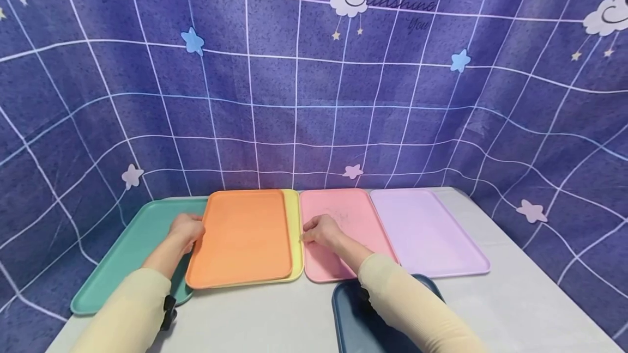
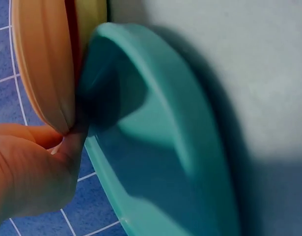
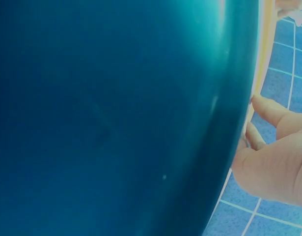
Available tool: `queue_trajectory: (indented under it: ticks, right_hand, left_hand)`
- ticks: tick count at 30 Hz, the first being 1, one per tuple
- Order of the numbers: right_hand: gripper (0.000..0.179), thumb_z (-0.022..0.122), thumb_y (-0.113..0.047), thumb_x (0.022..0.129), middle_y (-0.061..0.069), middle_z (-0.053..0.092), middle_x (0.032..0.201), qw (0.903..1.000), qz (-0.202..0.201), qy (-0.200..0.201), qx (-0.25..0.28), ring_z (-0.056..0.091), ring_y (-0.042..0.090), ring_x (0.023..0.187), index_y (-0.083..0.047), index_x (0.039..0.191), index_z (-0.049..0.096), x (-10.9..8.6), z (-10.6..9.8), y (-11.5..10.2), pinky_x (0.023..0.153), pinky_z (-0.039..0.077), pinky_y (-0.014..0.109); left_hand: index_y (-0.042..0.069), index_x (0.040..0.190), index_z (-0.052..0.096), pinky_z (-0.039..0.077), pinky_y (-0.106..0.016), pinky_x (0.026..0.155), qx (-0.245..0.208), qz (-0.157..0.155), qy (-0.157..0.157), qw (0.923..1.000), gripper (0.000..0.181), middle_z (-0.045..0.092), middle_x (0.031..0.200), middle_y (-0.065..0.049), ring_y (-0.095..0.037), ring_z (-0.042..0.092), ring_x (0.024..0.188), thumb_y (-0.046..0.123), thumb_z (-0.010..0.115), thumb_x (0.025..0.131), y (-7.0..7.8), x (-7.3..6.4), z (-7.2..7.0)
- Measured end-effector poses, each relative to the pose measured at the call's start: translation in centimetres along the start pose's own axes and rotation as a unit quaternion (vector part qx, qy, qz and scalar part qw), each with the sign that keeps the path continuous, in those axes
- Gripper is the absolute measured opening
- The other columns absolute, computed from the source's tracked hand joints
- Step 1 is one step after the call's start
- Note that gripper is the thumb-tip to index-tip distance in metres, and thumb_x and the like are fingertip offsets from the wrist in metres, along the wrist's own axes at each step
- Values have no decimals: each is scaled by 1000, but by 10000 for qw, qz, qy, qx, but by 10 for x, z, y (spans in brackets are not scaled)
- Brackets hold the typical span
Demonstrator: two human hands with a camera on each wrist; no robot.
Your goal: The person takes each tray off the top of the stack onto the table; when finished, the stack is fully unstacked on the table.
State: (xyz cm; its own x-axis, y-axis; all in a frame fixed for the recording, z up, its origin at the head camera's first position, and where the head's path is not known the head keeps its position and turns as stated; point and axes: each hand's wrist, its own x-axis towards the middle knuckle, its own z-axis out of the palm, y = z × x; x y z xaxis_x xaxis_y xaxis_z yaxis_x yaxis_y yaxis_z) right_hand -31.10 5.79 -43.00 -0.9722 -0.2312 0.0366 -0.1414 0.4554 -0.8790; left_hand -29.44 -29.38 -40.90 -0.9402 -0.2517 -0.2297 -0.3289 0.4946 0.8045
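My left hand [image 1: 186, 230] grips the left rim of an orange tray [image 1: 242, 238]. In the left wrist view that hand's thumb and fingers meet at the orange rim, above the green tray [image 2: 155, 142]. The orange tray lies over a yellow tray [image 1: 296, 233], leaving a strip showing on the right, and overlaps the green tray's right part. My right hand [image 1: 324, 231] reaches across a pink tray [image 1: 353, 211], its fingertips pinching at the yellow tray's right rim, right beside the pink one. In the right wrist view a dark blue tray [image 3: 116, 98] hides most of this.
A lilac tray [image 1: 427, 233] lies right of the pink one. The dark blue tray sits at the table's front, under my right sleeve [image 1: 417, 304]. A purple-blue gridded curtain [image 1: 275, 80] hangs behind and beside the pale table [image 1: 265, 320].
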Motion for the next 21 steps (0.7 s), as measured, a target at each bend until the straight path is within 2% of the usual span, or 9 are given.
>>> queue_trajectory:
  ticks: [4, 8, 10, 12, 14, 16, 18, 21]
  right_hand:
    - [25, 80, 8, 76, 10, 72, 74, 9999, 31, -43, 161, 68, 14, 61, 12, 99, 71, -1, 0, -1, 61, 59, 27]
    - [25, 80, 9, 76, 9, 72, 75, 9999, 71, -19, 132, 64, 11, 59, 12, 99, 72, -1, 0, -1, 62, 59, 25]
    - [25, 80, 9, 75, 8, 72, 75, 9999, 67, -5, 96, 64, 10, 59, 12, 99, 72, -1, 0, -2, 62, 59, 25]
    - [26, 79, 9, 75, 7, 71, 75, 9999, 103, -25, 137, 64, 10, 59, 12, 99, 71, -1, 0, -2, 63, 59, 25]
    - [26, 79, 9, 75, 6, 71, 74, 9997, 149, -30, 172, 64, 10, 59, 12, 100, 71, -1, 0, -2, 63, 59, 25]
    - [26, 79, 10, 75, 6, 70, 73, 9997, 151, -32, 208, 65, 11, 59, 13, 100, 71, -1, 0, -2, 62, 59, 25]
    - [27, 79, 10, 75, 4, 70, 72, 9997, 152, -7, 186, 64, 11, 58, 12, 100, 71, 0, 0, -2, 61, 58, 23]
    - [27, 80, 10, 74, 3, 69, 70, 9998, 111, 11, 142, 62, 9, 56, 13, 100, 71, 0, 0, -1, 59, 57, 22]
  left_hand:
    - [-13, 145, 41, 42, -24, 44, -49, 183, 63, 9998, 63, 57, 123, -32, -11, 45, 45, -6, 46, 83, -4, -3, -2]
    - [-14, 146, 40, 43, -24, 44, -132, 263, -3, 9996, 65, 63, 99, -21, -11, 48, 46, -6, 47, 81, -9, -4, -4]
    - [-14, 145, 40, 42, -23, 44, -154, 232, -22, 9996, 65, 62, 91, -16, -11, 49, 48, -6, 48, 82, -11, -6, -5]
    - [-16, 145, 38, 47, -24, 47, -338, 264, -64, 9991, 65, 62, 93, -18, -11, 53, 51, -7, 48, 82, -13, -10, -6]
    - [-18, 145, 37, 52, -26, 51, -557, 333, -96, 9978, 64, 61, 102, -22, -12, 58, 59, -9, 47, 82, -14, -14, -6]
    - [-18, 145, 36, 51, -27, 52, -705, 346, -102, 9969, 63, 60, 106, -23, -13, 59, 62, -9, 47, 84, -15, -20, -5]
    - [-19, 145, 35, 51, -27, 53, -828, 393, -91, 9958, 62, 60, 103, -22, -13, 59, 63, -9, 46, 85, -16, -26, -4]
    - [-18, 145, 36, 46, -26, 47, -911, 424, -65, 9949, 60, 62, 91, -14, -12, 56, 57, -8, 45, 86, -15, -35, -3]
